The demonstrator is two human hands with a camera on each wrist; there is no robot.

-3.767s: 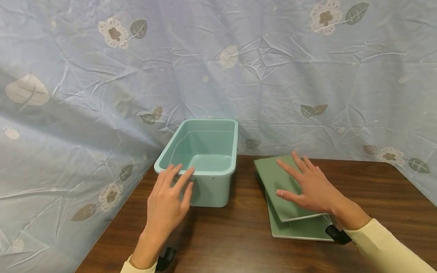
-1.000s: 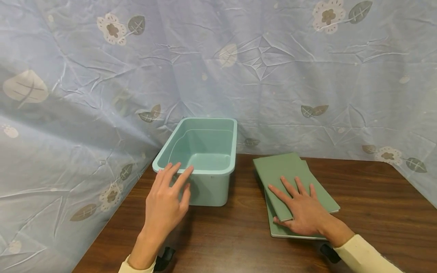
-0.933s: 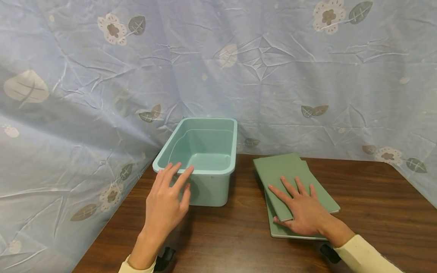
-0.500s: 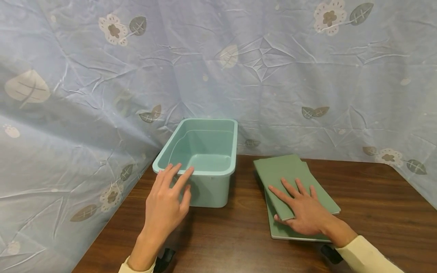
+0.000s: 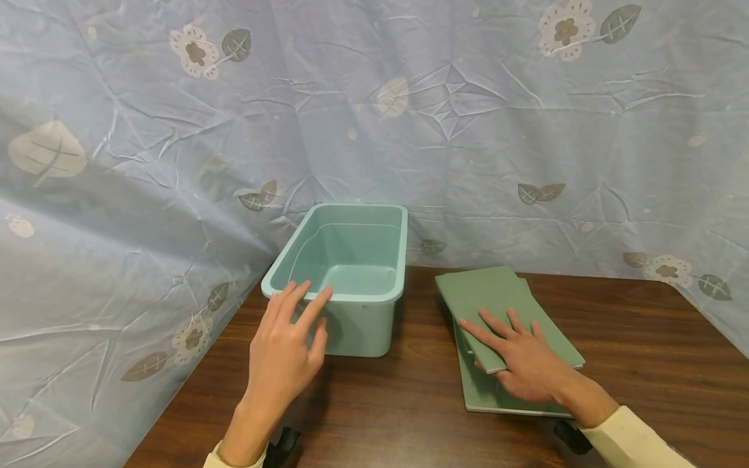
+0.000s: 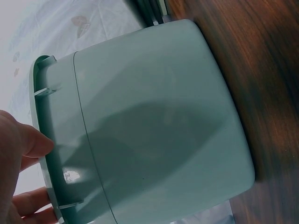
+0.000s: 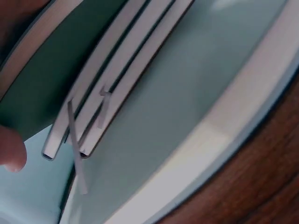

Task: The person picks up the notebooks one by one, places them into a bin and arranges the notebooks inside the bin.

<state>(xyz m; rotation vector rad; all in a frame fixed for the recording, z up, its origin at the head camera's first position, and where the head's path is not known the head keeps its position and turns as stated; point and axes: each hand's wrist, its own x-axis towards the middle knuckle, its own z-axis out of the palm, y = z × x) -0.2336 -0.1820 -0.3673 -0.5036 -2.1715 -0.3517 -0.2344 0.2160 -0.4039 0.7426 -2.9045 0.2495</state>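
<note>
A stack of green notebooks stands on the right of the table. My right hand (image 5: 529,361) holds the near edge of the top notebook (image 5: 491,292), fingers spread over its cover and thumb tucked under it. In the right wrist view the thumb (image 7: 11,151) shows below that notebook, whose edge is raised from the several beneath. Thin ribbon bookmarks (image 7: 77,154) hang from the middle ones. The wider bottom notebook (image 5: 486,393) juts out toward me. At the left, my left hand (image 5: 283,348) lies with loosely bent, spread fingers at the near rim of a pale green plastic tub (image 5: 363,325).
The tub's inside shows bare. A dark wooden table (image 5: 415,403) lies under everything. Behind and along the left hangs a blue-grey floral cloth (image 5: 351,97). A black wrist mount (image 5: 572,437) sits below my right sleeve.
My right hand has come down from above the stack onto the top notebook. Its thumb has slipped beneath, and the notebook's near edge has risen slightly. The left hand and tub keep their places.
</note>
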